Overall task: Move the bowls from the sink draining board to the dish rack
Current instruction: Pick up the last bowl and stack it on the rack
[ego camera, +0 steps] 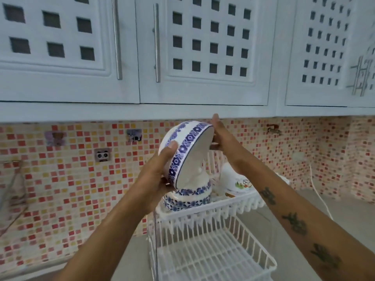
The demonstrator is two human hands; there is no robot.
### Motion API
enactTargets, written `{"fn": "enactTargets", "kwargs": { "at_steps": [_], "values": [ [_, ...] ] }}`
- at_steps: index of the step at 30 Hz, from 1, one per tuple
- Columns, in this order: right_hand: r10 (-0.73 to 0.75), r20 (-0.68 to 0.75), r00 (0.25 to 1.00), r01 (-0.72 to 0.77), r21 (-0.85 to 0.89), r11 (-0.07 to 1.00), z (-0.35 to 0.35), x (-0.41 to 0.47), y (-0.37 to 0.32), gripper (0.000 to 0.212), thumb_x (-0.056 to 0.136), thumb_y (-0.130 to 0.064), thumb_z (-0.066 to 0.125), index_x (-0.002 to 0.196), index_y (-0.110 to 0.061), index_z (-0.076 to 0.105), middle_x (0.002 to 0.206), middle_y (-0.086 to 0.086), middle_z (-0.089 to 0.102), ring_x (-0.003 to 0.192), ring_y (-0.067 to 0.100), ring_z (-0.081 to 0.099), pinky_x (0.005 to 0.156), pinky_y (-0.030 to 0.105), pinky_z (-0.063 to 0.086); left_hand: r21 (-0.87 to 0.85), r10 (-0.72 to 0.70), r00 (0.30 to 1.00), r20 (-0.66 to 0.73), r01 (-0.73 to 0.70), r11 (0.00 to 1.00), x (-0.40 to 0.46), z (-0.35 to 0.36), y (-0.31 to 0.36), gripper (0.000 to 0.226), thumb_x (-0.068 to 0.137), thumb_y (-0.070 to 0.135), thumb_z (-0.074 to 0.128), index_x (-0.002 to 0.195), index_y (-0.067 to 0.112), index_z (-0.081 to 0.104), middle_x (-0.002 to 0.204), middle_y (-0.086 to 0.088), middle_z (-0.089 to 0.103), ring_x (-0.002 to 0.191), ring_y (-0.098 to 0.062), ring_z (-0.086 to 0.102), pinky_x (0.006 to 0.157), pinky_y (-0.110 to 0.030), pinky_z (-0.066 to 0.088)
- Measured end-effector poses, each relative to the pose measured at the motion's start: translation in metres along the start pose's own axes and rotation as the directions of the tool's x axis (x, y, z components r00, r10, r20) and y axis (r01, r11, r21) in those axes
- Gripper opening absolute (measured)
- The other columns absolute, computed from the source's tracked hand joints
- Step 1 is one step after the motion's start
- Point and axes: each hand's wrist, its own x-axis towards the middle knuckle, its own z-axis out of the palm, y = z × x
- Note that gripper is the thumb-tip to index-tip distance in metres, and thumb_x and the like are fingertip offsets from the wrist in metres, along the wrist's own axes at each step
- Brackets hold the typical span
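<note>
Both hands are wrapped around one blue-and-white floral bowl [182, 151], held up in the air and tipped on its side so the white inside faces down and to the right. The left hand [156, 175] grips the lower edge, thumb pressed on the outside wall over the blue flower band and fingers curled under the rim. The right hand [221, 138] clasps the upper rim, fingers stretched along the top edge. The bowl sits right above the upper tier of the white dish rack [213, 236], just over two more matching floral bowls [188, 197] already stacked upside down at the tier's left end. Beside those, further right on the same tier, there's a white dish with a small colourful print [237, 181], leaning. The lower tier of the rack sticks out toward the camera. The rack stands on a grey bench [345, 216] against a pink, red and yellow mosaic tile wall [71, 175], with white lattice-front cabinets [203, 47] overhead. The right forearm has dark tattoos. A white cable [318, 191] trails down the wall on the right.
</note>
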Motion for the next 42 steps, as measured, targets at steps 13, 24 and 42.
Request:
{"fn": "enactTargets", "kwargs": {
  "at_steps": [13,24,42],
  "values": [
    [0.165,0.042,0.985,-0.168,0.064,0.984,0.005,0.036,0.061,0.045,0.083,-0.056,0.056,0.118,-0.028,0.063,0.121,0.000,0.067,0.102,0.019,0.066,0.090,0.039,0.054,0.799,0.462,0.871,-0.169,-0.153,0.581,0.061,0.002,-0.047,0.104,0.038,0.068,0.085,0.127,0.033,0.044,0.125,0.008,0.055,0.115,-0.012,0.055,0.092,-0.033,0.053],
    [0.193,-0.029,0.981,-0.188,0.117,0.975,0.022,0.046,0.100,0.034,0.090,-0.040,0.051,0.118,-0.022,0.061,0.121,0.003,0.063,0.106,0.021,0.061,0.083,0.032,0.050,0.844,0.398,0.891,-0.219,-0.032,0.536,0.070,0.000,-0.073,0.109,0.040,0.066,0.081,0.132,0.021,0.043,0.131,-0.002,0.049,0.121,-0.015,0.044,0.094,-0.027,0.044],
    [0.276,0.037,0.960,-0.277,0.015,0.961,0.020,0.043,0.116,0.057,0.079,-0.057,0.046,0.121,-0.023,0.062,0.114,0.004,0.070,0.098,0.024,0.067,0.094,0.045,0.053,0.843,0.289,0.924,-0.251,0.062,0.534,0.070,0.004,-0.077,0.119,0.031,0.073,0.079,0.130,0.015,0.047,0.125,-0.004,0.057,0.112,-0.020,0.059,0.090,-0.037,0.057]
  ]
}}
